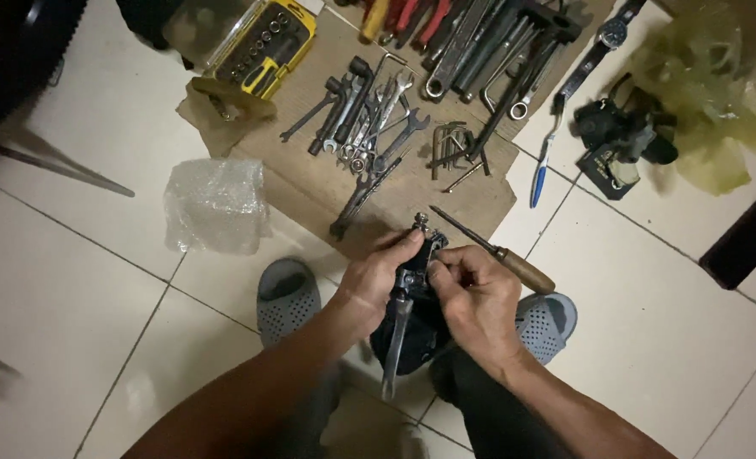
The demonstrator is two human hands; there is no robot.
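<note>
- Looking down from head cam: both my hands meet at frame centre over a small dark metal part (419, 259) with a long lever arm hanging toward 6 o'clock.
- Left hand (376, 276) is wrapped round the part from 9 o'clock, thumb up near the bolt head at its 12 o'clock end. Fingers clenched on it.
- Right hand (478, 299) comes in from 3 o'clock, fingertips pinched on the part's right edge; what they pinch there is too small to tell.
- Part sits between the two sets of fingers, above my knees, grey perforated clogs (286, 299) either side.
- Wooden-handled screwdriver (490, 247) lies just at 1 o'clock of the hands, tip on the cardboard sheet (310, 183).
- Spanners (369, 119) spread on the cardboard at 12 o'clock; yellow socket case (263, 42) at 11 o'clock.
- Bubble wrap wad (215, 204) at 9–10 o'clock on the tiles; blue toothbrush (543, 161) at 1–2 o'clock.
</note>
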